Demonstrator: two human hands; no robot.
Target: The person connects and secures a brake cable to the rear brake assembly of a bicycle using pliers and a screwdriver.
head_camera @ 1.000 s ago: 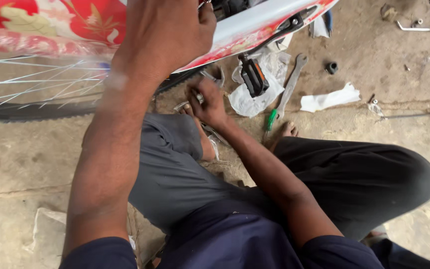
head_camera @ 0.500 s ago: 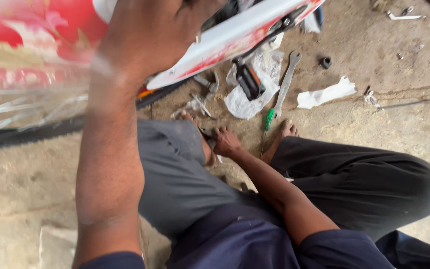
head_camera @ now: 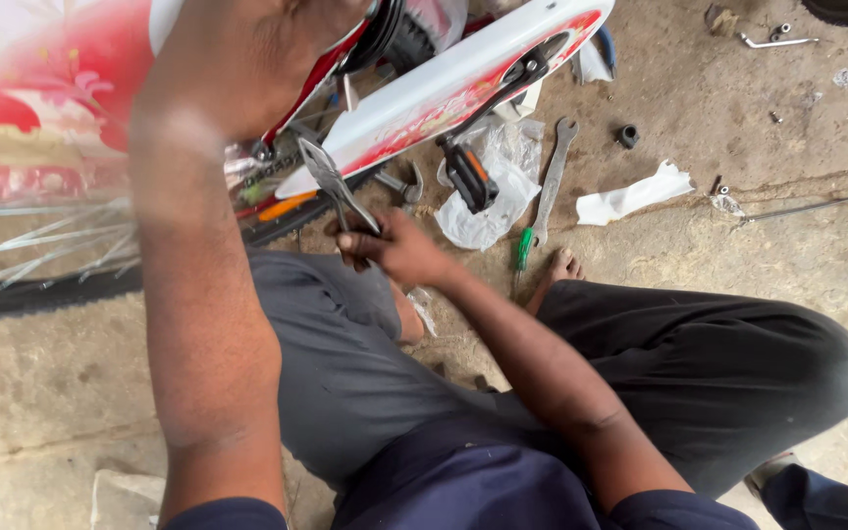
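I sit on a concrete floor with a red and white bicycle point(head_camera: 463, 79) lying in front of me. My left hand point(head_camera: 247, 49) reaches up and rests on the bicycle near its crank area, fingers hidden against the frame. My right hand point(head_camera: 399, 250) is shut on a flat metal spanner point(head_camera: 331, 182), whose open jaw points up toward the chain guard. My knees in grey and black trousers lie just below the hands.
A black pedal point(head_camera: 468, 177) hangs over a clear plastic bag point(head_camera: 493, 191). A long spanner point(head_camera: 552, 172), a green-handled screwdriver point(head_camera: 522, 250), a white rag point(head_camera: 630, 196), a small black part point(head_camera: 627, 135) and a bent wrench point(head_camera: 777, 39) lie on the floor. The wheel point(head_camera: 41, 265) is at left.
My right hand has picked a spanner off the floor and raised it toward the bicycle. The view has shifted closer and slightly left.
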